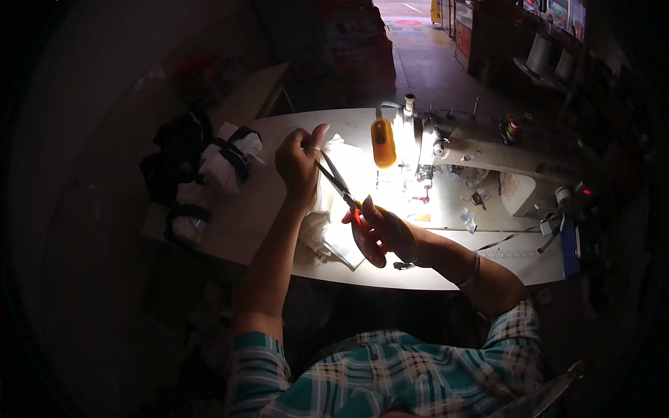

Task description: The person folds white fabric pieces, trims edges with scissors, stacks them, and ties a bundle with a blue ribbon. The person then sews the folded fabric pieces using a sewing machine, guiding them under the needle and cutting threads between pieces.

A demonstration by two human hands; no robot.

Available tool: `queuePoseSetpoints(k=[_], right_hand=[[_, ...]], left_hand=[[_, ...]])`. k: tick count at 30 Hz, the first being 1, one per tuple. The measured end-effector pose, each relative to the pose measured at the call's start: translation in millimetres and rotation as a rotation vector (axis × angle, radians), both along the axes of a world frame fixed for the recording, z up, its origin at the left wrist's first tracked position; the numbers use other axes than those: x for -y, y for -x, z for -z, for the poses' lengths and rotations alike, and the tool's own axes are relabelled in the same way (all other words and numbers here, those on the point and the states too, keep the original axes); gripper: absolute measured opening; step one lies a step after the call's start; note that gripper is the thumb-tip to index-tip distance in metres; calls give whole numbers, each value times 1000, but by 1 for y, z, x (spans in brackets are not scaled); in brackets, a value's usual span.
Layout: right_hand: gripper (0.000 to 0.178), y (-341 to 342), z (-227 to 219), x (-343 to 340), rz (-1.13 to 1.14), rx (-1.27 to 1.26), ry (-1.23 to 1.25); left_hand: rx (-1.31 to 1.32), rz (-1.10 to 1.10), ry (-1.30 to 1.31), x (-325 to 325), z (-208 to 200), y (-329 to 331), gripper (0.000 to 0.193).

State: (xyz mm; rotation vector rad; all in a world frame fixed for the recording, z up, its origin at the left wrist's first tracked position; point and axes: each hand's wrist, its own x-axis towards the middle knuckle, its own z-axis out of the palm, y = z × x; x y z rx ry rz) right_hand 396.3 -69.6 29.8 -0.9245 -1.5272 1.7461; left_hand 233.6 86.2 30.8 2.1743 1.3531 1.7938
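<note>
My left hand (pixel 298 166) is raised over the table, thumb up, its fingers closed on an edge of white fabric (pixel 318 235). The fabric hangs down and spreads in folds over the tabletop. In my right hand (pixel 382 231) are scissors (pixel 336 178) with orange-red handles. Their blades point up and left and are slightly parted, with the tips close to the fabric at my left fingers. Whether the blades touch the cloth I cannot tell. Strong glare washes out part of the fabric.
A sewing machine (pixel 481 150) stands on the right of the white table (pixel 418 280). Beside its needle area hangs a yellow lamp (pixel 383 143). Dark and white cloth bundles (pixel 224 159) lie at the left. Small scraps (pixel 467 219) lie near the machine's base.
</note>
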Motion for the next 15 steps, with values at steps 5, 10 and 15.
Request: queuePoseSetpoints(k=[5,10,15], right_hand=[[94,-1,-3,1,36,107,-5],[91,-2,5,-6,82,140,-21],[84,-3,11,-8,101,153,58]], left_hand=[[33,39,-57,-1,4,1,41],[6,46,-34,10,5,-5,29],[-27,56,-95,12,15,-5,28]])
